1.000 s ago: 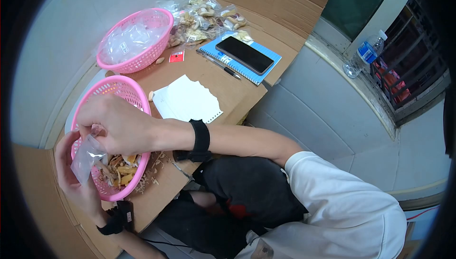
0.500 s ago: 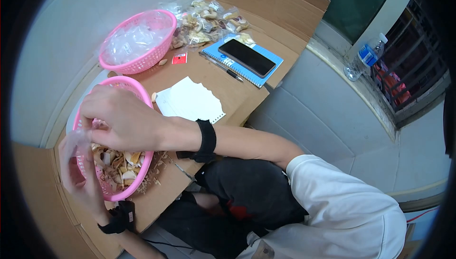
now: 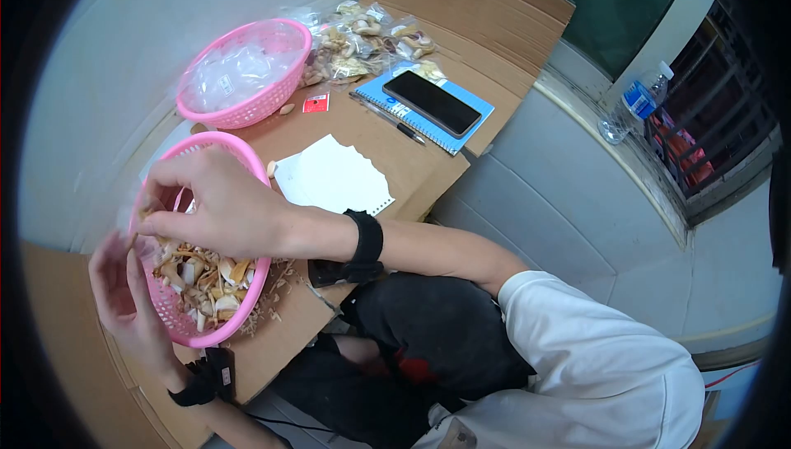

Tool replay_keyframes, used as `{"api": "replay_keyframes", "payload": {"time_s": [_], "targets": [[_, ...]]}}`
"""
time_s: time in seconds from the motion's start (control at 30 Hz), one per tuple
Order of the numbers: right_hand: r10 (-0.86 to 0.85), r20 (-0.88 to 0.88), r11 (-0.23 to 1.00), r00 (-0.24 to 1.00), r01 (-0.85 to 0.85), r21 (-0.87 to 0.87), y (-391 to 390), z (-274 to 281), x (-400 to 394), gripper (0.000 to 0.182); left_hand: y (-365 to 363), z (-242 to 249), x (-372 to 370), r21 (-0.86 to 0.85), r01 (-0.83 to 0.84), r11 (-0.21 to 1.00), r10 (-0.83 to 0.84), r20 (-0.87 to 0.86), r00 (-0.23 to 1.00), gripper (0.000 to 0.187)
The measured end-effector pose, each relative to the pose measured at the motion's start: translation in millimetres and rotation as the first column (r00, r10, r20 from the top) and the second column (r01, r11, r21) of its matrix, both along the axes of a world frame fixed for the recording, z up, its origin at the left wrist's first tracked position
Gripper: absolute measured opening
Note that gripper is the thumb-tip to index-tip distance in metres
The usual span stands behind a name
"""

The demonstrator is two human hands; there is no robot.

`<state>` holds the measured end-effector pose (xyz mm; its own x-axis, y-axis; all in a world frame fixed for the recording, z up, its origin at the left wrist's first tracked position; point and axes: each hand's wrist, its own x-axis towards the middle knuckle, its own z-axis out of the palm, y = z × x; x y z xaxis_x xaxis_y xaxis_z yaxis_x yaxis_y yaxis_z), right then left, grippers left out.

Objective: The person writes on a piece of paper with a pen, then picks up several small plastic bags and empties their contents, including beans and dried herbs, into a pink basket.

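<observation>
My right hand [image 3: 222, 210] reaches over the near pink basket [image 3: 257, 284], thumb and fingertips pinched together on a clear plastic bag [image 3: 147, 250]. Something small and brownish shows at those fingertips, too small to name. My left hand [image 3: 130, 296] is at the basket's left rim, fingers curled and thumb and fingertip closed on the bag's other side. The bag is see-through, so its outline is hard to make out. Below the hands, dried pieces [image 3: 210, 280], brown and cream like sliced mushroom, fill the basket's lower part. My right hand hides some of the basket.
Another pink basket [image 3: 280, 91] holds clear bags [image 3: 235, 78]. Behind are several filled bags [image 3: 354, 41]. A phone [image 3: 432, 103] lies on a blue notebook [image 3: 375, 89] beside a pen [image 3: 409, 133]. Torn paper [image 3: 334, 175] and a red packet [image 3: 316, 103] lie on the cardboard [image 3: 412, 181]. A bottle [image 3: 638, 103] stands on the sill.
My left hand has shifted slightly left and down, and its fingers have curled more. My right fingertips have changed their pinch on the bag. More of the dried pieces shows.
</observation>
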<state>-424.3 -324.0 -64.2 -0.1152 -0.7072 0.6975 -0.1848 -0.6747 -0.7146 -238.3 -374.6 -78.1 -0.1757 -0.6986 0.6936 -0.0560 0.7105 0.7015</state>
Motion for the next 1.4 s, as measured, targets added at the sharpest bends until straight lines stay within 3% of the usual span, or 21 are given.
{"api": "replay_keyframes", "payload": {"time_s": [0.07, 0.13, 0.17, 0.2, 0.23, 0.3, 0.37, 0.43, 0.5, 0.57, 0.67, 0.73, 0.87, 1.07, 1.1, 1.13, 1.17, 1.2, 1.27, 1.33, 1.4], "targets": [[0.031, 0.053, 0.996, 0.998, -0.035, 0.079, 4.8, 2.3, -2.3, 0.028, -3.4, -2.8, 4.7, 0.059, 0.062, 0.996, -0.060, -0.033, 0.998, 0.019], [0.033, -0.086, 0.991, 0.996, -0.022, 0.129, 7.8, 4.8, -5.9, 0.025, -13.6, -8.4, 13.7, 0.109, 0.129, 0.986, -0.122, -0.072, 0.990, 0.023], [0.031, -0.087, 0.992, 0.996, -0.020, 0.126, 4.4, 1.2, -5.2, 0.025, -22.2, -14.7, 22.1, 0.096, 0.115, 0.989, -0.119, 0.038, 0.992, 0.026], [-0.011, -0.095, 1.000, 0.995, 0.011, 0.001, -1.3, -4.5, -3.0, 0.023, -30.0, -20.0, 29.5, 0.082, 0.102, 0.991, -0.114, 0.149, 0.982, 0.029], [-0.055, -0.095, 0.991, 0.994, 0.043, -0.124, -5.3, -9.9, -2.1, 0.021, -36.7, -23.8, 35.7, 0.081, 0.106, 0.991, -0.117, 0.150, 0.982, 0.029], [-0.076, -0.095, 0.988, 0.993, 0.062, -0.141, -5.0, -8.4, -4.0, 0.020, -40.2, -22.2, 36.6, 0.028, 0.161, 0.987, -0.163, 0.269, 0.949, 0.035], [-0.089, -0.095, 0.985, 0.992, 0.073, -0.154, -5.0, -7.3, -5.2, 0.019, -24.7, -14.9, 21.9, 0.040, 0.177, 0.983, -0.181, 0.201, 0.963, 0.037], [-0.234, -0.225, 0.971, 0.946, 0.215, -0.109, -3.1, -5.8, -7.0, 0.016, -15.9, -9.6, 14.0, 0.050, 0.197, 0.979, -0.202, 0.138, 0.969, 0.039], [-0.195, -0.231, 0.980, 0.953, 0.181, -0.080, -1.1, -5.6, -7.5, 0.015, -15.0, -9.3, 12.0, 0.090, 0.254, 0.963, -0.263, 0.125, 0.957, 0.041], [-0.150, -0.238, 0.989, 0.960, 0.142, -0.049, -5.3, -10.4, -7.3, 0.015, -10.9, -5.8, 5.8, 0.072, 0.212, 0.975, -0.219, 0.114, 0.969, 0.042], [-0.187, -0.180, 0.968, 0.966, 0.151, -0.198, -18.9, -24.0, -3.9, 0.016, -19.2, -9.1, 11.1, 0.048, 0.167, 0.985, -0.171, 0.103, 0.980, 0.042], [-0.214, -0.121, 0.968, 0.969, 0.194, -0.159, -19.2, -24.9, -3.7, 0.018, -24.5, -12.2, 14.1, 0.036, 0.167, 0.985, -0.169, 0.095, 0.981, 0.041], [-0.263, -0.174, 0.964, 0.949, 0.254, -0.076, -2.7, -5.8, -16.7, 0.016, -21.5, -10.1, 12.5, 0.066, 0.195, 0.979, -0.202, 0.127, 0.971, 0.039], [-0.217, -0.007, 0.974, 0.976, 0.217, -0.060, -12.2, -8.4, -12.8, 0.021, -11.4, -4.0, 4.2, -0.012, 0.042, 0.999, -0.039, 0.165, 0.986, 0.038], [-0.019, 0.184, 1.000, 0.983, 0.017, 0.012, -12.5, -7.0, -11.0, 0.020, -11.0, -2.4, 3.3, -0.054, -0.009, 0.999, 0.019, 0.177, 0.984, 0.040], [0.166, 0.376, 0.980, 0.912, -0.195, 0.042, -12.6, -6.0, -9.7, 0.020, -16.5, -6.9, 8.7, -0.057, -0.009, 0.998, 0.019, 0.174, 0.985, 0.040], [0.168, 0.372, 0.980, 0.913, -0.197, 0.042, -11.9, -6.9, -9.5, 0.020, -26.0, -16.5, 19.6, 0.103, 0.265, 0.959, -0.263, -0.024, 0.964, 0.042], [0.197, 0.290, 0.971, 0.936, -0.227, 0.071, -10.4, -9.5, -9.9, 0.018, -28.4, -20.1, 24.3, 0.198, 0.537, 0.820, -0.487, -0.254, 0.836, 0.044], [0.224, 0.211, 0.963, 0.951, -0.249, 0.101, -7.6, -12.8, -7.9, 0.018, -26.9, -20.0, 28.6, 0.189, 0.526, 0.829, -0.486, -0.219, 0.846, 0.037], [0.134, 0.091, 0.985, 0.987, -0.143, 0.095, -6.8, -13.9, -5.4, 0.017, -24.0, -16.6, 25.5, 0.173, 0.515, 0.839, -0.486, -0.187, 0.854, 0.031], [0.146, 0.121, 0.978, 0.982, -0.161, 0.130, -3.8, -9.3, -6.5, 0.018, -17.3, -13.9, 23.1, 0.020, 0.088, 0.996, -0.090, 0.189, 0.978, 0.017]]}}
